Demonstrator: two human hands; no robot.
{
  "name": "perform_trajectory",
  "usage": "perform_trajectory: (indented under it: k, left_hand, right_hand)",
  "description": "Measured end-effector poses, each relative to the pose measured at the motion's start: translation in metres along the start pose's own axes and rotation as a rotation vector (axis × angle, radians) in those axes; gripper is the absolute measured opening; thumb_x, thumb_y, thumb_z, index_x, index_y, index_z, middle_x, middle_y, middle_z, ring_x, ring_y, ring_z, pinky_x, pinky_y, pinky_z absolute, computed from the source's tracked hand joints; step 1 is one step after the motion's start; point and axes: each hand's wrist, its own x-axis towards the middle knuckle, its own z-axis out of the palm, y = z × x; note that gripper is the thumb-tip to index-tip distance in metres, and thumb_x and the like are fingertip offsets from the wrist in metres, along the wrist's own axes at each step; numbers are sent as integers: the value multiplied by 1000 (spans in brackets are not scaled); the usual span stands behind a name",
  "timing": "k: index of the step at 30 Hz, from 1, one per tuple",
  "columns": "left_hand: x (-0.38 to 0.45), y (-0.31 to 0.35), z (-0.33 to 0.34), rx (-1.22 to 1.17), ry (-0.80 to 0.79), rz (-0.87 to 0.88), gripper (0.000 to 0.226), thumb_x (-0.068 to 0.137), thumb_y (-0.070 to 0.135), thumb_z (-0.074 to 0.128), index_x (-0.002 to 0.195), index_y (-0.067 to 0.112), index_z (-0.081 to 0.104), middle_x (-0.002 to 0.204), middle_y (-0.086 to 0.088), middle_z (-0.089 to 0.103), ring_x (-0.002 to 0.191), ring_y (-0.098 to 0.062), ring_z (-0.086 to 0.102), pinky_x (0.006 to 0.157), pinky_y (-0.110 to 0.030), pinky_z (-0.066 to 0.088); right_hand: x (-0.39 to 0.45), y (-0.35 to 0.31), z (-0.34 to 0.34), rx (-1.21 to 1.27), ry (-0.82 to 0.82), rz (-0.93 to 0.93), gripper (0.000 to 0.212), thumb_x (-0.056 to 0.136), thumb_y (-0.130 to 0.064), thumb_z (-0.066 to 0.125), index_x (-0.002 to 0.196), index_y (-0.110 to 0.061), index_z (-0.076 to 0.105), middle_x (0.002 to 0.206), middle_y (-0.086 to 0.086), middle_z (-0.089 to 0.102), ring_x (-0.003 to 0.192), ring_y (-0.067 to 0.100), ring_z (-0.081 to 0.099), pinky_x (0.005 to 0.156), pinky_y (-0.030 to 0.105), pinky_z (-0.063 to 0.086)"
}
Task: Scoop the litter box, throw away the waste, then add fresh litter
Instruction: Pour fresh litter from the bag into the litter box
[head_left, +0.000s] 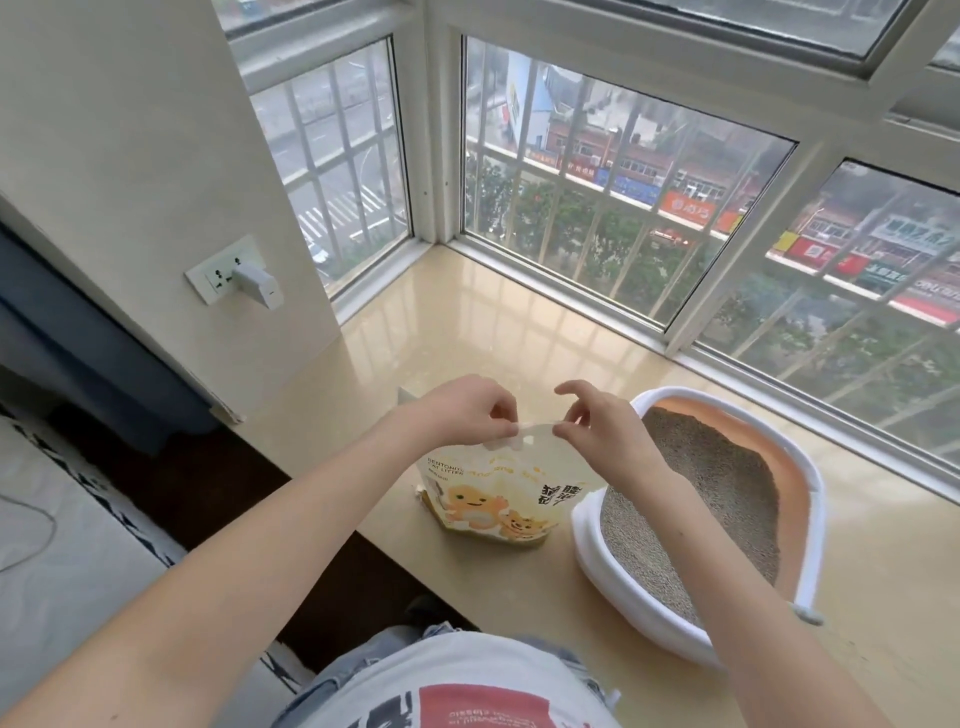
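Two hands meet at the top edge of a litter bag (485, 493), which stands upright on the pale window ledge (467, 322). The left hand (470, 413) pinches the top strip of the bag between thumb and fingertips; the right hand (597, 423) pinches the same strip just beside it, the two grips nearly touching. Paired pinches placed this close together suit tearing or peeling the seal open, and the bag's flat base on the ledge lets both hands work the top without bearing its weight. Whether the seal is already parted cannot be told.

The litter box (810, 525), white-rimmed with an orange inner wall, sits just to the right of the bag, almost touching it, and holds a bed of grey granules (691, 499). Keeping the box this near the bag would shorten the pour and limit spilling. No scoop or waste bin can be made out near the bag. Judged from this, the task appears to be at its last step, adding fresh litter.

On the wall to the left of the bag is a socket plate (221, 273) with a white plug-in device (257, 283); beyond the bag, barred windows (613, 197) enclose the ledge.
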Motion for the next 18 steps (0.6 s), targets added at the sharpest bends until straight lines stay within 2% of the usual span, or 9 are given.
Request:
perform_trajectory:
  k: [2, 5, 7, 9, 11, 13, 16, 18]
  left_hand:
    - [4, -1, -1, -25, 22, 0, 10, 85, 29, 65, 86, 20, 69, 81, 9, 65, 78, -9, 58, 68, -22, 44]
    - [9, -5, -4, -113, -30, -4, 5, 82, 25, 69, 79, 21, 68, 77, 9, 65, 70, -3, 56, 62, -15, 41]
    - [13, -8, -8, -172, -82, -20, 7, 84, 24, 67, 77, 21, 67, 71, 11, 62, 62, 3, 52, 58, -12, 39]
    - [17, -10, -10, -188, -122, -44, 13, 87, 21, 60, 76, 20, 66, 66, 12, 58, 61, 0, 51, 58, -14, 38]
    - [23, -12, -10, -125, -109, -58, 18, 90, 18, 52, 77, 16, 65, 67, 7, 56, 66, -11, 49, 59, -23, 37]
    - [30, -13, -9, -29, -74, -39, 22, 93, 18, 46, 76, 15, 60, 69, 6, 54, 69, -16, 49, 57, -25, 35]
    - [37, -13, -8, 57, -48, 22, 18, 97, 24, 44, 82, 19, 53, 72, 8, 52, 72, -18, 49, 54, -24, 31]
    - [40, -15, -9, 37, -51, 71, 10, 92, 31, 53, 89, 22, 55, 75, 10, 53, 71, -13, 50, 55, -23, 33]
  right_hand:
    - [-5, -3, 4, -144, 83, -121, 36, 77, -20, 74, 110, -17, 59, 90, -4, 57, 88, 19, 49, 81, 36, 42]
    - [-13, -10, 14, -298, 172, -252, 32, 73, -27, 78, 99, -14, 65, 92, 2, 58, 90, 27, 49, 78, 41, 42]
    - [-17, -13, 21, -383, 101, -249, 33, 76, -33, 76, 103, -17, 67, 98, 2, 59, 96, 30, 48, 81, 41, 39]
    - [-20, -14, 26, -431, 45, -216, 37, 78, -35, 73, 110, -19, 66, 104, 3, 60, 103, 32, 48, 88, 42, 37]
    - [-24, -16, 29, -452, 92, -216, 39, 75, -33, 76, 109, -16, 67, 102, 5, 61, 101, 36, 52, 93, 48, 39]
    - [-27, -17, 32, -472, 195, -240, 42, 71, -34, 80, 105, -14, 67, 102, 7, 61, 102, 37, 52, 97, 57, 39]
    - [-29, -17, 34, -564, 213, -210, 45, 69, -41, 78, 105, -17, 67, 112, 9, 57, 114, 35, 41, 105, 64, 28]
    - [-30, -17, 33, -590, 188, -156, 38, 68, -39, 80, 94, -15, 68, 114, 11, 57, 119, 38, 43, 107, 64, 25]
